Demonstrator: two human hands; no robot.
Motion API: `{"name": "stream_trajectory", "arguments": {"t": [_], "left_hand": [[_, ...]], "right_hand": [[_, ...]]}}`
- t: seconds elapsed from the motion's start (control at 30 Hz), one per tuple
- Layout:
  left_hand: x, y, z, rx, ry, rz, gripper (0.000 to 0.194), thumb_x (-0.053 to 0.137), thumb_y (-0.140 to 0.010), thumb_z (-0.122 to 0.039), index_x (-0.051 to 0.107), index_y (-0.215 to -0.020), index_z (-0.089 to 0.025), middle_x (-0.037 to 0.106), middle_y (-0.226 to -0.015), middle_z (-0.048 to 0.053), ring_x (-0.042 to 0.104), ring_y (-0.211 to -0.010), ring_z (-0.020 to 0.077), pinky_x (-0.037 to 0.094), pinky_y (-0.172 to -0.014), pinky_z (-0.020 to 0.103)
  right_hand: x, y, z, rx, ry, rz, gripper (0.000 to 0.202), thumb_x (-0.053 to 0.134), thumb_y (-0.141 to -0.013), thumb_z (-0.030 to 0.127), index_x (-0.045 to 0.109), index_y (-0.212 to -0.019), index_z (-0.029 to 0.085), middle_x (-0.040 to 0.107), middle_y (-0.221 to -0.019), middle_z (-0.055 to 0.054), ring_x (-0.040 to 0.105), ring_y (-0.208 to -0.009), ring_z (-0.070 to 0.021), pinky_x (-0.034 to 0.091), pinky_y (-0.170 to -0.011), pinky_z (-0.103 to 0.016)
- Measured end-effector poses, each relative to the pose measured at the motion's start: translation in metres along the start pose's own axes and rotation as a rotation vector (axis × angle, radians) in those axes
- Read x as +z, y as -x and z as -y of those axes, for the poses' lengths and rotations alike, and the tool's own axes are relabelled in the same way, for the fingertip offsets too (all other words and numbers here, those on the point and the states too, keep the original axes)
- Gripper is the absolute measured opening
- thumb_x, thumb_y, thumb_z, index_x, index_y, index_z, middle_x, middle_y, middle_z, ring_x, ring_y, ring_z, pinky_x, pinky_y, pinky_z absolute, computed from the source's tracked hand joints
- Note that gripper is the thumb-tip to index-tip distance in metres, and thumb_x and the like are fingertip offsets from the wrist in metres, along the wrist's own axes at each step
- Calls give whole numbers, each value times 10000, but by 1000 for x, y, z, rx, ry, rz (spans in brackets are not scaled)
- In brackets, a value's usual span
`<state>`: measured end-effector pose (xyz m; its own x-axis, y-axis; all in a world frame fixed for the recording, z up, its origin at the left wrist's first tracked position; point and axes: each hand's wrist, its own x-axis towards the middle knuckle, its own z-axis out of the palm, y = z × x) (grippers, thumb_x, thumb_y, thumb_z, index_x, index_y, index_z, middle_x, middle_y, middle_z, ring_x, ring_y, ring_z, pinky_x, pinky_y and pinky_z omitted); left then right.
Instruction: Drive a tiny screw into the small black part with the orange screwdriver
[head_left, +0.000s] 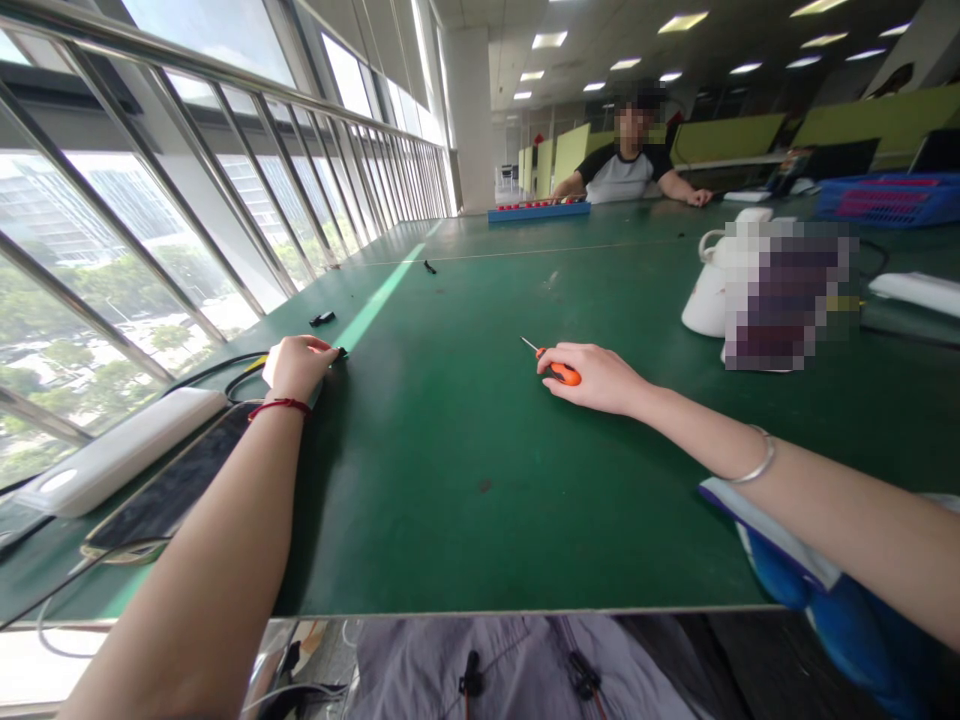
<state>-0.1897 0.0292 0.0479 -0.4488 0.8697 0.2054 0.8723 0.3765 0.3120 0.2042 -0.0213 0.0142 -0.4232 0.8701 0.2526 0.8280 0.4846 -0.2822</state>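
My right hand (596,376) is closed around the orange and black handle of a screwdriver (564,374), held low over the green table (450,470). Its thin metal shaft points away to the upper left. On the left side of the table, my left hand (295,366) is closed, with its fingertips on a small black part (341,354); its exact kind is too small to make out. A red cord circles the left wrist, and a silver bangle is on the right forearm. Beyond the left hand lies another small black piece (322,319).
A white power strip (127,450), a dark phone (161,480) and cables lie at left by the metal railing (225,130). A white jug (705,295) stands at right, near a blue basket (885,200). Across the table sits a person (626,170) behind a blue tray (538,211).
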Motion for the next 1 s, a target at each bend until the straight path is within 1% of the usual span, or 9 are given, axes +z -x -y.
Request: {"name": "stream_trajectory", "arguments": {"t": [0.2,0.4,0.57,0.7,0.8,0.87,0.9,0.93,1.0], "left_hand": [[1,1,1,-7,-13,-6,319,597,-808,-353,721,-1043,-178,703,-1067,24,545,-851,175,330,-591,229],[4,-2,4,-2,56,-22,240,636,-785,-337,721,-958,-193,704,-925,-15,532,-795,154,334,-577,219],[5,-1,6,34,75,-35,216,656,-763,-348,716,-904,-195,706,-843,-38,548,-786,151,353,-584,213],[6,1,1,129,-43,-90,253,613,-776,-338,728,-931,-175,726,-898,5,581,-841,186,426,-694,260],[7,6,-15,237,-47,-134,283,585,-791,-306,727,-986,-158,735,-954,50,621,-888,226,467,-773,315],[9,15,-35,325,32,-128,291,583,-801,-307,725,-1006,-157,741,-940,69,649,-882,236,484,-763,312],[11,22,-47,368,69,-124,268,597,-792,-298,729,-978,-157,743,-901,71,661,-858,235,490,-757,307],[14,30,-60,450,101,-106,242,603,-787,-276,729,-957,-158,746,-891,71,670,-844,231,494,-754,299],[21,51,-87,666,162,-64,213,593,-799,-250,722,-949,-171,750,-916,64,679,-852,221,499,-758,287]], "right_hand": [[-1,1,2,13,-1,-16,238,510,-829,339,647,-1004,254,663,-1071,2,603,-877,-170,399,-685,-271],[-1,1,3,54,-39,-82,242,530,-816,342,655,-1000,247,674,-1115,-10,621,-903,-192,415,-704,-297],[-2,1,2,64,-200,-220,203,587,-769,358,651,-899,216,696,-995,-12,623,-822,-179,436,-731,-305],[-9,4,5,51,-351,-390,138,611,-746,320,640,-789,192,692,-857,-16,607,-743,-149,433,-705,-276],[-14,6,9,55,-421,-512,152,589,-772,311,633,-704,183,667,-737,-17,581,-678,-135,416,-657,-262],[-15,7,11,50,-461,-580,171,575,-787,306,628,-682,182,642,-687,-13,555,-640,-124,405,-632,-255],[-15,8,12,43,-477,-611,166,574,-789,300,621,-682,182,632,-681,-10,546,-631,-118,403,-624,-251],[-15,8,13,37,-490,-643,152,577,-787,292,609,-686,183,623,-683,-6,537,-624,-112,400,-616,-246],[-14,9,16,28,-510,-704,106,601,-765,269,572,-706,186,600,-688,6,519,-606,-100,397,-599,-239]]}}
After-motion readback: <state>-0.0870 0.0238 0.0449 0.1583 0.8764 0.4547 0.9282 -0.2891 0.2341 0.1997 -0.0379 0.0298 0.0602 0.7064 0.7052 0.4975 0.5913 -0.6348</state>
